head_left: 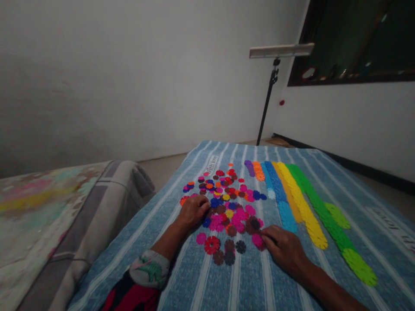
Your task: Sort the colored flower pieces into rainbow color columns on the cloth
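A loose pile of flower-shaped plastic discs (238, 214) in pink, red, brown, blue, orange and yellow lies on the striped blue cloth (181, 276). At the pile's left side is my left hand (193, 210), its fingers curled together beside some dark blue discs (216, 202); what they hold, if anything, is hidden. On the right, my right hand (285, 246) pinches the edge of a pink disc (258, 241), close to a large brown disc (251, 224). Overlapping rows sorted by colour lie farther right, among them a yellow row (303, 203) and a green row (327, 216).
Shorter purple (249, 168) and orange (258, 171) rows lie at the far end, with blue rows (275, 181) beside them. A grey-covered surface (81, 216) stands to the left. Behind the cloth are a black stand (267, 99) with a light bar and a dark window (356, 43).
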`<control>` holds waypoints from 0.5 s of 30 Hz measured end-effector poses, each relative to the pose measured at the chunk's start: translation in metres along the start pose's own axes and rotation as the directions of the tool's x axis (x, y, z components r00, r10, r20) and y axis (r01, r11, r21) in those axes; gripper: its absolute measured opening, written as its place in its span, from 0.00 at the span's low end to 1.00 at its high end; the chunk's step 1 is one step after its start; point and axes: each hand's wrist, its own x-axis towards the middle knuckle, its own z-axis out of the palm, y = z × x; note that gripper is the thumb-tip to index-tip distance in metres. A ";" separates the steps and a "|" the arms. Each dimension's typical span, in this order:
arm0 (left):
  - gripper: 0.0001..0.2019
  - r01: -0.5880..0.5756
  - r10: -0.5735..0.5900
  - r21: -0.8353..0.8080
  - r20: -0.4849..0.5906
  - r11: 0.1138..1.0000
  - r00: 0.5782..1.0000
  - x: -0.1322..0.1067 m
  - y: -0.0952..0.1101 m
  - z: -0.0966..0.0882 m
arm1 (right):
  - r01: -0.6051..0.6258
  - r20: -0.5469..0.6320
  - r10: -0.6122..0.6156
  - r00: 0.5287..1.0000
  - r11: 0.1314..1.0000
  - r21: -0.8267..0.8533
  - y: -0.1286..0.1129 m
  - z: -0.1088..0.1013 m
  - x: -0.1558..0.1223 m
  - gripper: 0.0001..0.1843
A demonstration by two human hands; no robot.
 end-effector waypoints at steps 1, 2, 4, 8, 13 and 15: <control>0.12 -0.005 0.005 0.009 0.003 1.000 1.000 0.000 0.001 0.001 | 0.007 0.006 -0.007 1.000 1.000 -0.003 -0.003 0.002 0.002 0.14; 0.13 -0.010 0.010 0.017 0.007 1.000 1.000 -0.001 0.002 0.003 | 0.014 0.008 -0.014 1.000 1.000 -0.006 -0.006 0.004 0.005 0.14; 0.13 -0.021 0.021 0.031 0.004 0.999 1.000 -0.002 0.002 0.005 | 0.029 0.008 -0.029 1.000 1.000 -0.010 -0.011 0.008 0.010 0.13; 0.13 -0.035 0.035 0.035 0.000 0.999 0.999 -0.003 0.001 0.005 | 0.063 0.002 -0.063 0.998 0.998 0.008 -0.018 0.015 0.015 0.13; 0.11 -0.054 0.054 0.057 -0.001 0.997 0.999 -0.001 0.013 0.002 | 0.094 -0.017 -0.093 0.996 0.994 0.061 -0.019 0.014 0.016 0.13; 0.10 -0.155 0.153 0.061 0.028 0.986 0.988 0.005 0.028 0.006 | 0.095 -0.033 -0.092 0.995 0.990 0.108 -0.020 0.012 0.017 0.13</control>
